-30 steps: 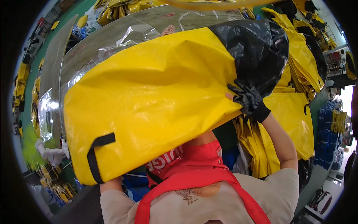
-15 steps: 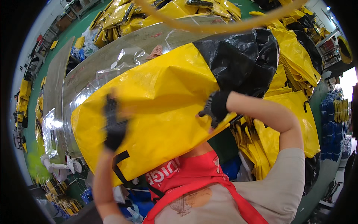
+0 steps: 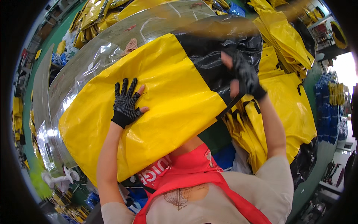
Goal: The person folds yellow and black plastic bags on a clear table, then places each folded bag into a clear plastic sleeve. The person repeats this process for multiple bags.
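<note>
A big yellow bag (image 3: 167,100) with a black end (image 3: 216,48) lies across a table covered in clear plastic sheet (image 3: 93,56). My left hand (image 3: 126,103), in a black dotted glove, rests flat on the yellow part with fingers spread. My right hand (image 3: 242,74), also gloved, is at the black end of the bag and looks blurred; its fingers seem curled on the black material near a black strap (image 3: 231,104).
Many more yellow bags (image 3: 287,93) hang and pile at the right and along the top (image 3: 97,15). Blue items (image 3: 333,108) stack at the far right. The green floor (image 3: 30,123) shows at the left. I wear a red apron (image 3: 190,175).
The bag has turned and settled lower on the table. My left hand moved right onto the yellow surface and spread flat. My right hand shifted up onto the black end.
</note>
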A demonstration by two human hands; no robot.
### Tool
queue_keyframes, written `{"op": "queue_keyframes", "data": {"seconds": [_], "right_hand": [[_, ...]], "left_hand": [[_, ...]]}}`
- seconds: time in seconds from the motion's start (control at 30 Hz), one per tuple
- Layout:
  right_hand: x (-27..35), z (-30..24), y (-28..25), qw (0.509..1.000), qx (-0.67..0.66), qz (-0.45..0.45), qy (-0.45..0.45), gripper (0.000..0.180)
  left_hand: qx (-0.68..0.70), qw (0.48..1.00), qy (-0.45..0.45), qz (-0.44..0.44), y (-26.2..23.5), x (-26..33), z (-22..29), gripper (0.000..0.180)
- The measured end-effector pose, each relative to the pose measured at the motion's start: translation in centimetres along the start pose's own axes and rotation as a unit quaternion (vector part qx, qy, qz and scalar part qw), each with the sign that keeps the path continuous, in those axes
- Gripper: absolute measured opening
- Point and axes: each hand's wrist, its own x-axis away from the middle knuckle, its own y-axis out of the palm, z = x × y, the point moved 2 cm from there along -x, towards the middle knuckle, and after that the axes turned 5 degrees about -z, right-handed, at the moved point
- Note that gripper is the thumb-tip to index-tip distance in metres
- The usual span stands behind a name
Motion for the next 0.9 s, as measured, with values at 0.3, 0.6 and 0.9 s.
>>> {"op": "queue_keyframes", "data": {"seconds": [0.3, 0.6, 0.9], "right_hand": [[9.9, -8.4, 1.6, 0.987, 0.046, 0.129, -0.089, 0.017], [-7.0, -5.7, -4.5, 0.99, 0.041, -0.124, -0.049, 0.039], [-11.6, 3.7, 5.5, 0.939, -0.061, -0.301, 0.154, 0.073]], "left_hand": [[0.078, 0.948, 0.213, 0.224, -9.3, -9.8, 7.2, 0.054], [0.104, 0.935, 0.33, 0.077, 0.8, -9.8, 12.8, 0.05], [0.106, 0.974, 0.18, -0.084, -1.8, 13.4, -6.4, 0.044]]}}
